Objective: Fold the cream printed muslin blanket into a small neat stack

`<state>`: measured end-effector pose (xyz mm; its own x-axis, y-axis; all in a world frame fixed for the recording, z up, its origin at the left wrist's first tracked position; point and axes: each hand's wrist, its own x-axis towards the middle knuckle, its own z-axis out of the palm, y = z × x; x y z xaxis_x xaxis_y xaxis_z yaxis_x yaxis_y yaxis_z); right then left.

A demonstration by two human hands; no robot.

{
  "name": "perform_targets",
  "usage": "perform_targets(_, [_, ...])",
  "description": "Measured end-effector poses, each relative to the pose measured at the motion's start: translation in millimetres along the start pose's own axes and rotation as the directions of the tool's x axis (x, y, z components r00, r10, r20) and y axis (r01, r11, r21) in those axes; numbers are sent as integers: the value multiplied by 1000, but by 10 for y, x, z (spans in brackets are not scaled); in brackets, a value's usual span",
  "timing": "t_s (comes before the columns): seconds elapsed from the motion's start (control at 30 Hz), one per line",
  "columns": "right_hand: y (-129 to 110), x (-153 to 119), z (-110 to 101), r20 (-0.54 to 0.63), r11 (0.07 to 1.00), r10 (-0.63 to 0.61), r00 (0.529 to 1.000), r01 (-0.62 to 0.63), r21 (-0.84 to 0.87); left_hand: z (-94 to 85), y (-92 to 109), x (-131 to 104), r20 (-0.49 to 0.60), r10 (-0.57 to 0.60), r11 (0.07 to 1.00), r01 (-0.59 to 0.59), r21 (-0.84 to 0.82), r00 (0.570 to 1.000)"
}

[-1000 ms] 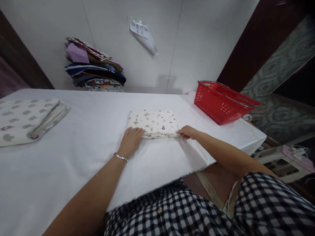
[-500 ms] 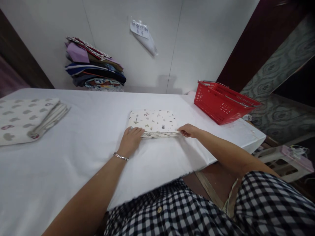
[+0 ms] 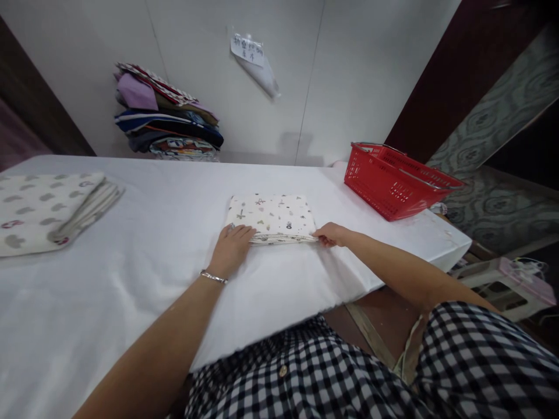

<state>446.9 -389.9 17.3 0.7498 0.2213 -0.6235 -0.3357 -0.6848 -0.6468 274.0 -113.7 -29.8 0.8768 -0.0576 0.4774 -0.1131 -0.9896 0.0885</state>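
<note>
A folded cream cloth (image 3: 273, 214) with small printed figures lies on the white-covered table in front of me, its layered edge facing me. At its front left corner my left hand (image 3: 233, 247) is closed over the edge, fingers on top and the thumb hidden. My right hand (image 3: 331, 234) pinches the front right corner between curled fingers. Farther left rests a larger folded cloth (image 3: 37, 212) with grey and red motifs, apart from both hands.
A red plastic basket (image 3: 393, 186) with metal handles stands at the table's right end. Several folded fabrics (image 3: 168, 119) are stacked by the back wall at the left. A paper note (image 3: 247, 49) hangs on the wall. A plastic stool (image 3: 502, 285) is beyond the right edge.
My right hand has shifted very slightly left and down at the cloth's corner. My left hand and the cloth are nearly unchanged.
</note>
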Motion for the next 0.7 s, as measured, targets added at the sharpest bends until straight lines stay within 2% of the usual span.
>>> perform_targets(0.27, [-53, -17, -57, -17, 998, -51, 999, 51, 36, -14, 4, -1, 6, -12, 1000, 12, -23, 1000])
perform_targets(0.5, [35, -2, -10, 34, 1000, 2, 999, -3, 27, -28, 15, 2, 22, -20, 1000, 20, -10, 1000])
perform_targets(0.7, [6, 5, -4, 66, 999, 32, 997, -34, 28, -32, 10, -2, 17, -20, 999, 21, -29, 1000])
